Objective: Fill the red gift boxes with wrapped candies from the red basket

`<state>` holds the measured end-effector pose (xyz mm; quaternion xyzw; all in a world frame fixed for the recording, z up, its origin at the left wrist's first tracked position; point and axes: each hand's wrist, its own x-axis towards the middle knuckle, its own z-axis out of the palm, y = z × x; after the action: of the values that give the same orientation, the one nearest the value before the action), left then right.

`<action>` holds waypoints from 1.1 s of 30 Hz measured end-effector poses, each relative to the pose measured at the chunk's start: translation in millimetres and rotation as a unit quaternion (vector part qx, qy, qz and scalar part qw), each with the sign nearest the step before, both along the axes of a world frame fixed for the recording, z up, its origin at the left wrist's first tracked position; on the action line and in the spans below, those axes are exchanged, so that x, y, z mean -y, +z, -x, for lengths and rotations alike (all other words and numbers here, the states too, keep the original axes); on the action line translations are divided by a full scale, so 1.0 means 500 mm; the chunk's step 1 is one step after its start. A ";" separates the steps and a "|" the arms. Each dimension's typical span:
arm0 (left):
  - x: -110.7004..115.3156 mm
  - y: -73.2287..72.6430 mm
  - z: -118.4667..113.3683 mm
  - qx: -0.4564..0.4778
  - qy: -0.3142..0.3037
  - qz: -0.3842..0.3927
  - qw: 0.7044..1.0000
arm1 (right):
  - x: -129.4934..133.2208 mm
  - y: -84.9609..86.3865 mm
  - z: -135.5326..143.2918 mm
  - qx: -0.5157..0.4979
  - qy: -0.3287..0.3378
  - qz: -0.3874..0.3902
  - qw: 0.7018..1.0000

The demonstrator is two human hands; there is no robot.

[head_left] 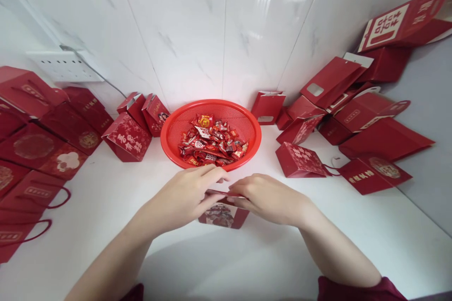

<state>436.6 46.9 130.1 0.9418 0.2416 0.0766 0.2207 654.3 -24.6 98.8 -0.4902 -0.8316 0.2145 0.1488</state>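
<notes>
Both hands meet at the top of a small red gift box (223,215) with a printed picture on its front, standing on the white table. My left hand (192,194) pinches the box's top edge from the left, thumb in front and fingers behind. From the right, my right hand (263,195) grips the same edge with its fingers closed. The fingers hide part of the box's top. Just beyond the hands stands a red plastic basket (165,143) holding a heap of red-wrapped candies (212,138).
Stacked red gift boxes (45,141) with cord handles fill the left side. Further red boxes (302,161) and bags crowd the right, some piled against the wall. A white power strip (65,67) with a grey cable is on the tiled wall (183,33) behind.
</notes>
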 end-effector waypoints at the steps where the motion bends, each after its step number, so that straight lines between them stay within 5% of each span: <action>1: 0.000 -0.002 -0.002 0.008 -0.003 -0.001 1.000 | -0.003 -0.002 0.002 0.001 0.006 0.010 1.000; 4: -0.005 -0.005 -0.004 0.017 0.002 0.030 0.999 | -0.010 -0.003 0.006 -0.021 0.017 -0.010 1.000; 10: -0.030 -0.007 -0.005 0.008 0.028 0.137 0.990 | -0.014 -0.001 0.002 -0.038 -0.018 -0.194 0.980; 18: -0.044 -0.024 -0.012 -0.027 0.004 0.195 0.980 | -0.006 0.007 -0.015 -0.061 0.018 -0.121 0.991; 26: -0.040 -0.011 -0.002 0.029 -0.035 0.048 0.998 | 0.002 0.008 -0.006 0.027 0.010 -0.101 0.994; 33: -0.044 -0.017 -0.004 0.034 -0.061 0.054 0.996 | 0.002 0.007 -0.004 0.033 0.009 -0.113 0.993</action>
<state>438.5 69.0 121.8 0.9384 0.1803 0.0816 0.2832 656.2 -25.4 102.4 -0.4694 -0.8595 0.1037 0.1738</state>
